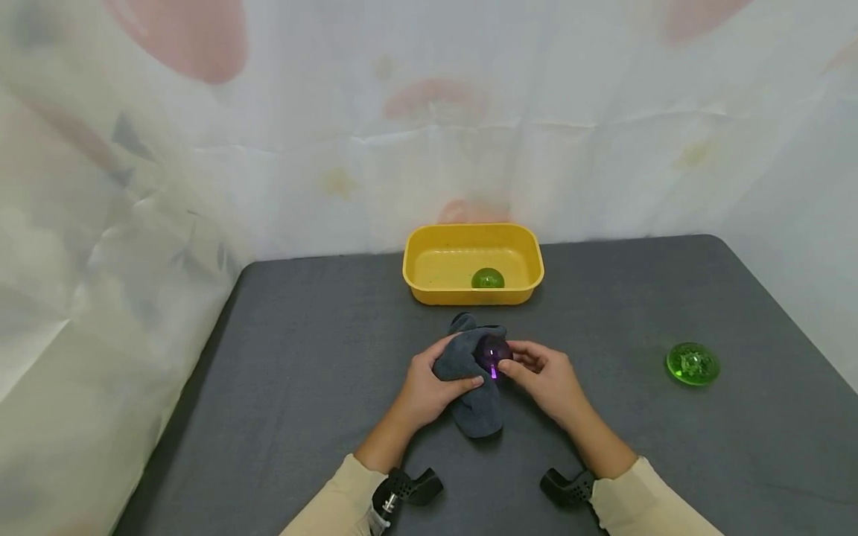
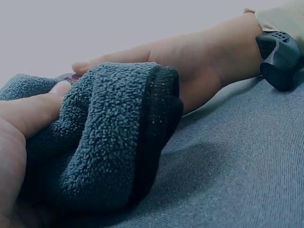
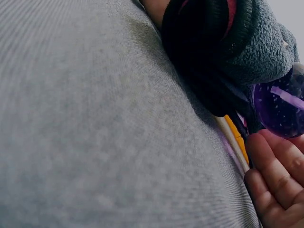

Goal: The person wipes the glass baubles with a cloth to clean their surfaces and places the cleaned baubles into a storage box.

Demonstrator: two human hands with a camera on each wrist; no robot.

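Observation:
A clear purple ball (image 1: pixel 492 353) (image 3: pixel 281 109) sits between both hands above the middle of the table. My right hand (image 1: pixel 541 374) holds it with curled fingers (image 3: pixel 273 176). My left hand (image 1: pixel 429 381) grips a dark grey cloth (image 1: pixel 472 381) (image 2: pixel 102 142) that wraps against the ball's left side, its thumb (image 2: pixel 33 111) pressing on the fabric. The cloth's lower end hangs down to the table.
A yellow tub (image 1: pixel 472 263) stands at the table's far edge with a green ball (image 1: pixel 487 279) inside. Another clear green ball (image 1: pixel 693 363) lies on the grey table (image 1: pixel 302 372) to the right. A pale curtain (image 1: pixel 134 223) hangs behind and along the left side.

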